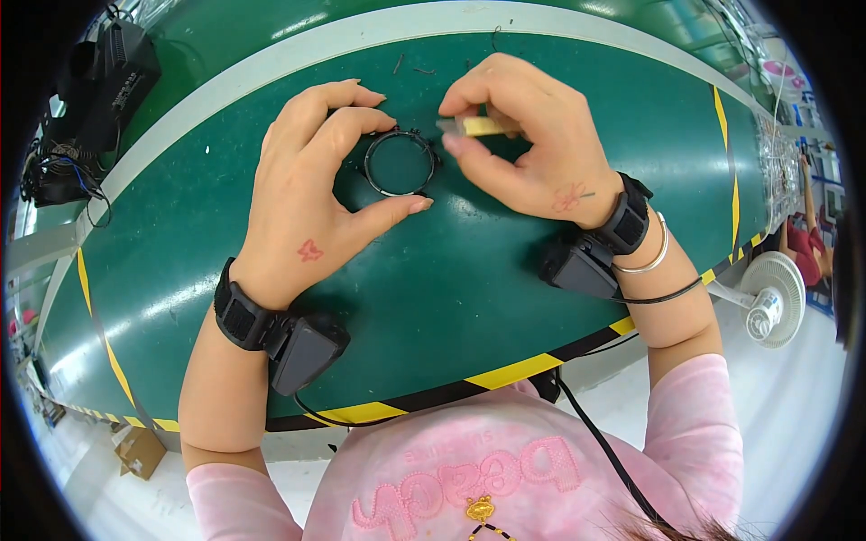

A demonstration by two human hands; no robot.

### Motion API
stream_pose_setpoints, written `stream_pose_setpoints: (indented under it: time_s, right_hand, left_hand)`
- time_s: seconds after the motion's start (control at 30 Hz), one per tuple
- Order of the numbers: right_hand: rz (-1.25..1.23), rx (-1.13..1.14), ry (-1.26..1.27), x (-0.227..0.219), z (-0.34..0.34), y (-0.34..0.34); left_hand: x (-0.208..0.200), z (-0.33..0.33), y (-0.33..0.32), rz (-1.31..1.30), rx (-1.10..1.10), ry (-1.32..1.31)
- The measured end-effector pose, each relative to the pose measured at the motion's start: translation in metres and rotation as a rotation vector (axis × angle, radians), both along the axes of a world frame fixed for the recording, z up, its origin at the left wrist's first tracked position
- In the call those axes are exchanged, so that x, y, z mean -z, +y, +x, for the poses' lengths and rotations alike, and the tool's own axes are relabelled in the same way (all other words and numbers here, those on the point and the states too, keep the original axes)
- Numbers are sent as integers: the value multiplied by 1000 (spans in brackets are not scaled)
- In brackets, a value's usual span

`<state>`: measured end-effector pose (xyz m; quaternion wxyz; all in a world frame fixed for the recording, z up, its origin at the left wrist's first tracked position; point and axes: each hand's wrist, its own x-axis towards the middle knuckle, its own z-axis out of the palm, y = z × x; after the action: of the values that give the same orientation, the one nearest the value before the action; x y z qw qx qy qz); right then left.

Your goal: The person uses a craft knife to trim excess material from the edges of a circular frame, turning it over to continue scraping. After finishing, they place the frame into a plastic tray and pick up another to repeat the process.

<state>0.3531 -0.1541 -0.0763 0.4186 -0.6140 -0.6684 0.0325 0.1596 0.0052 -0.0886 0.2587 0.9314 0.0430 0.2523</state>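
A thin black ring with small lugs on its outer edge is gripped between the thumb and fingers of my left hand. Green tabletop shows through its opening. Just right of the ring, my right hand is closed in a pinch around a small yellow piece with a greyish, clear-looking end. Motion blurs this piece, and its kind cannot be made out. It is apart from the ring. Both my wrists carry black straps with box-shaped devices.
Thin dark scraps lie on the green table beyond my hands. Yellow-black tape marks its near edge. A black machine with wires stands far left. At right are a white fan and another person.
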Motion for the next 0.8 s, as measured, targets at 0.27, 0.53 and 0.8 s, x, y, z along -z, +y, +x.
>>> stream_pose_setpoints:
  time_s: [0.27, 0.53, 0.8]
  right_hand:
    - [-70, 60, -11, 8, -15, 4]
    - [0, 30, -155, 6, -10, 0]
    - [47, 85, -25, 4, -11, 3]
  left_hand:
    - [-4, 5, -8, 32, -4, -90]
    - [-3, 4, -9, -4, -10, -57]
    - [-4, 3, -7, 42, -1, -82]
